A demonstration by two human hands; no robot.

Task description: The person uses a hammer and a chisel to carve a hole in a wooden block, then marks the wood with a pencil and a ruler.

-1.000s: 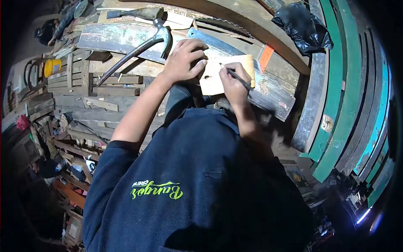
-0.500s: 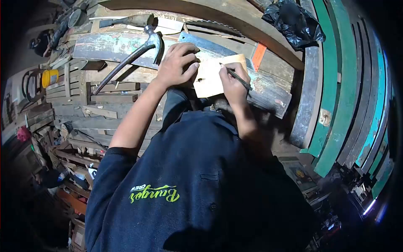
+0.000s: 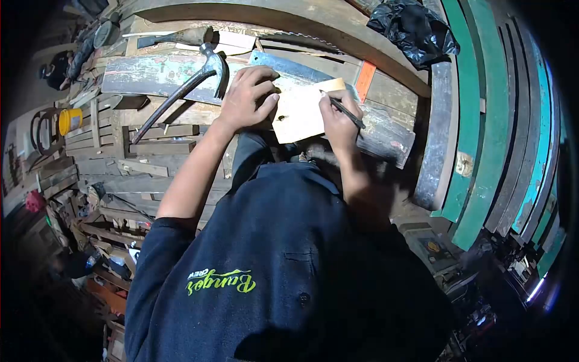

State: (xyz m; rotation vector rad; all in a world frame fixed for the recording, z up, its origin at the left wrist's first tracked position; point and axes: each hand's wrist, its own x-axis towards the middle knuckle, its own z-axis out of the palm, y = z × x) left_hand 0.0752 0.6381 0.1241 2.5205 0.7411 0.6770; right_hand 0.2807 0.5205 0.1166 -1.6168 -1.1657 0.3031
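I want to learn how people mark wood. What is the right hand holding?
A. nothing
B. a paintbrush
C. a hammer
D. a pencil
D: the right hand grips a pencil with its tip on the small wooden board, while the hammer lies untouched off to the left.

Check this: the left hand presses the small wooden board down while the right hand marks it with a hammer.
Wrong in one respect. The right hand holds a pencil, not a hammer, its tip on the wooden board. The hammer lies on the planks beside the left hand, which does press the board down. The head view shows it.
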